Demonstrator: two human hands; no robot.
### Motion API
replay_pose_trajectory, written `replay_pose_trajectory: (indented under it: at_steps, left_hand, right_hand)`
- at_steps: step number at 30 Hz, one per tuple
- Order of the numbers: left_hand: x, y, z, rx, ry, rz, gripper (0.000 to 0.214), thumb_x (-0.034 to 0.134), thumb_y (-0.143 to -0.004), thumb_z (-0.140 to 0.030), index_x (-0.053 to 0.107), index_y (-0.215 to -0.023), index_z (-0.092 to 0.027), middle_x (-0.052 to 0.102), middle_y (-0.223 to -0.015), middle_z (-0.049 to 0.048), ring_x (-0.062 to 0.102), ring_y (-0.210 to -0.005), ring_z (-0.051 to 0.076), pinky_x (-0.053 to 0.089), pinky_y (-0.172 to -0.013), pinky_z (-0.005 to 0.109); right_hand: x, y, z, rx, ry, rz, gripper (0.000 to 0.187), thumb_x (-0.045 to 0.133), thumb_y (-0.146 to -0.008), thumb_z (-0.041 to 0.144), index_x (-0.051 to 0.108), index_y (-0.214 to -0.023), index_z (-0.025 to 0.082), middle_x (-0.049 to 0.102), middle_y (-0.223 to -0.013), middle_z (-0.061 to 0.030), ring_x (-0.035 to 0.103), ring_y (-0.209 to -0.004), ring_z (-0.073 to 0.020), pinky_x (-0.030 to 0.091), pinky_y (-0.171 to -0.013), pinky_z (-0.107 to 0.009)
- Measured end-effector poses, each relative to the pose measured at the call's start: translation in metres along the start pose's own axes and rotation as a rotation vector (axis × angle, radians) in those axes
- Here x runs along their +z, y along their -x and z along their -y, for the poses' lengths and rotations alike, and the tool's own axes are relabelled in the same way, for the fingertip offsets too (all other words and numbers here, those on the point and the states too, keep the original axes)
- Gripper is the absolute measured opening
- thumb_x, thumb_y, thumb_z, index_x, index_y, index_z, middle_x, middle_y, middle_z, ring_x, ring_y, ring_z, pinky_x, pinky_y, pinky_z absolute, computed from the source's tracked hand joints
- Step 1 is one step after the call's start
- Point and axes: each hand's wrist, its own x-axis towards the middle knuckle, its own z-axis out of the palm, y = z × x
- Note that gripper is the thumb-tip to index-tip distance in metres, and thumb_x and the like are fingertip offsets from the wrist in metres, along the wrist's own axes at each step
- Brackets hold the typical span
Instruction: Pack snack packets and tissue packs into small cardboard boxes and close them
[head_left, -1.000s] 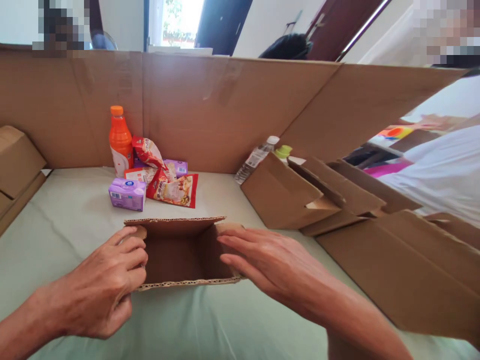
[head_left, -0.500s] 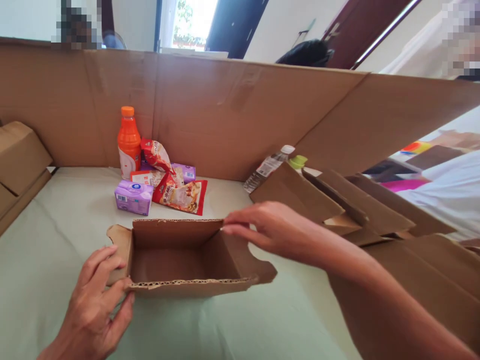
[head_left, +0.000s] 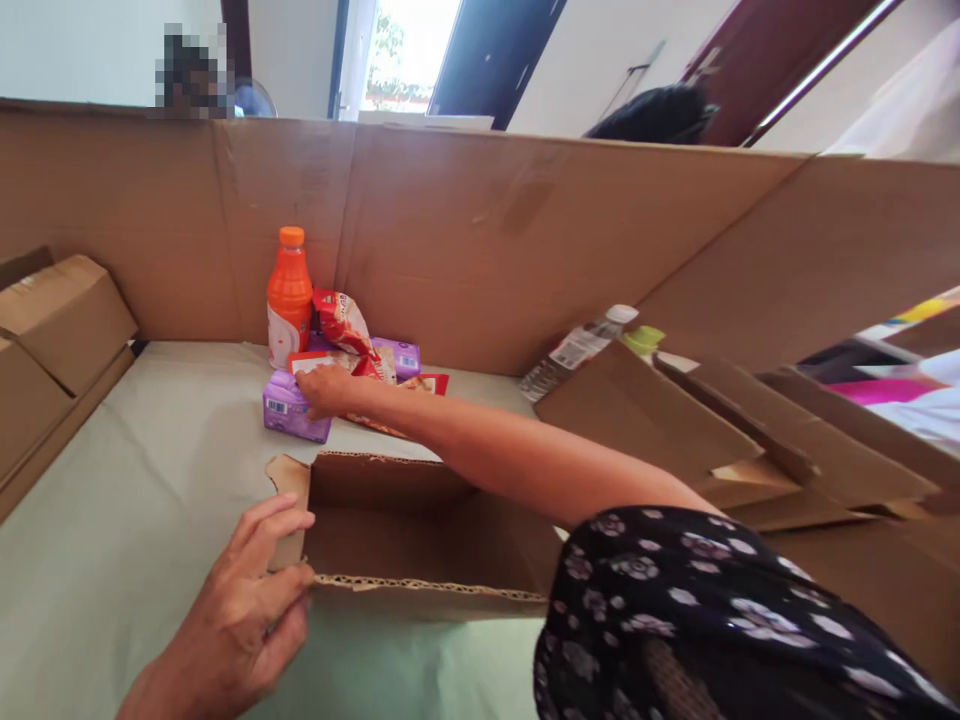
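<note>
An open cardboard box (head_left: 420,598) stands on the cloth-covered table in front of me. My left hand (head_left: 251,590) grips its near left corner, fingers over the left flap and thumb low at the front wall. My right arm reaches across the box and covers its right part. Beyond it, my right hand (head_left: 328,390) is on a purple soft pack of tissues (head_left: 281,410), fingers bent over its top right part; some fingertips are hidden. Red snack packets (head_left: 349,330) lie right behind that hand. An orange bottle (head_left: 289,300) stands behind the purple pack.
A second purple pack (head_left: 405,357) lies behind the snacks. At right, a clear bottle (head_left: 577,350) leans by a carton (head_left: 622,400) and more folded cardboard. Cartons (head_left: 67,310) sit at left. A tall cardboard wall (head_left: 480,230) closes off the back; people are behind it.
My right hand has left the box's far right corner and moved forward and left onto the purple pack. My left hand stays at the box corner. The view has shifted left.
</note>
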Motion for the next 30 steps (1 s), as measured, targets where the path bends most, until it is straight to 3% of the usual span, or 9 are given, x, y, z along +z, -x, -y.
replay_pose_trajectory:
  at_steps: [4, 9, 12, 15, 20, 24, 30]
  left_hand:
    - [-0.001, -0.005, 0.007, 0.027, 0.012, 0.018, 0.027, 0.048, -0.088, -0.003, 0.069, -0.093, -0.019, 0.059, -0.129, 0.0117, 0.048, -0.136, 0.025, 0.051, -0.107, 0.04]
    - [0.003, -0.007, 0.009, 0.026, 0.028, -0.011, 0.022, 0.051, -0.088, -0.003, 0.067, -0.087, -0.018, 0.058, -0.13, 0.0112, 0.046, -0.137, 0.025, 0.049, -0.108, 0.038]
    - [0.003, -0.007, 0.008, 0.017, 0.027, -0.016, 0.02, 0.052, -0.087, -0.005, 0.067, -0.086, -0.018, 0.057, -0.131, 0.0113, 0.047, -0.136, 0.025, 0.049, -0.108, 0.037]
    - [0.003, -0.007, 0.007, 0.004, 0.009, -0.001, 0.021, 0.051, -0.087, -0.005, 0.068, -0.088, -0.018, 0.055, -0.135, 0.0107, 0.048, -0.135, 0.026, 0.046, -0.111, 0.039]
    - [0.003, -0.009, 0.004, 0.009, 0.01, -0.006, 0.025, 0.05, -0.086, -0.002, 0.068, -0.09, -0.019, 0.052, -0.139, 0.0091, 0.046, -0.136, 0.024, 0.042, -0.113, 0.037]
    - [0.004, -0.009, 0.003, 0.01, 0.024, 0.0, 0.027, 0.05, -0.087, -0.002, 0.069, -0.095, -0.02, 0.051, -0.14, 0.0085, 0.044, -0.138, 0.022, 0.039, -0.116, 0.037]
    - [0.005, -0.009, 0.002, 0.016, 0.02, -0.002, 0.024, 0.052, -0.087, -0.001, 0.067, -0.095, -0.019, 0.05, -0.141, 0.0095, 0.042, -0.14, 0.022, 0.039, -0.116, 0.037]
  right_hand:
    - [-0.02, 0.042, -0.024, 0.118, 0.001, -0.108, 0.046, 0.066, -0.085, 0.02, 0.059, -0.129, 0.008, 0.069, -0.121, -0.021, 0.067, -0.109, -0.0319, 0.051, -0.089, -0.039]
    - [-0.06, 0.163, -0.043, 0.063, -0.414, -0.5, 0.064, 0.067, -0.083, 0.045, 0.053, -0.138, 0.017, 0.067, -0.125, -0.0086, 0.066, -0.107, -0.0241, 0.054, -0.09, -0.036]
    - [-0.053, 0.232, -0.03, 0.103, -0.503, -0.49, 0.059, 0.063, -0.085, 0.051, 0.056, -0.137, 0.023, 0.068, -0.124, -0.0073, 0.068, -0.103, -0.024, 0.056, -0.086, -0.036]
    - [-0.034, 0.271, -0.014, 0.137, -0.375, -0.449, 0.05, 0.066, -0.084, 0.044, 0.062, -0.13, 0.026, 0.07, -0.119, -0.0098, 0.068, -0.104, -0.0281, 0.055, -0.089, -0.04]
    - [-0.02, 0.276, -0.002, 0.106, -0.182, -0.311, 0.039, 0.067, -0.085, 0.037, 0.067, -0.121, 0.024, 0.072, -0.108, -0.0111, 0.068, -0.094, -0.0284, 0.055, -0.082, -0.042]
    - [-0.013, 0.244, 0.007, 0.062, -0.175, -0.054, 0.036, 0.068, -0.085, 0.026, 0.067, -0.12, 0.018, 0.07, -0.116, -0.0144, 0.067, -0.101, -0.0293, 0.054, -0.086, -0.041]
    - [0.015, 0.198, 0.011, 0.048, -0.255, 0.203, 0.042, 0.069, -0.087, 0.024, 0.06, -0.127, 0.015, 0.069, -0.121, -0.0156, 0.067, -0.107, -0.0316, 0.051, -0.089, -0.041]
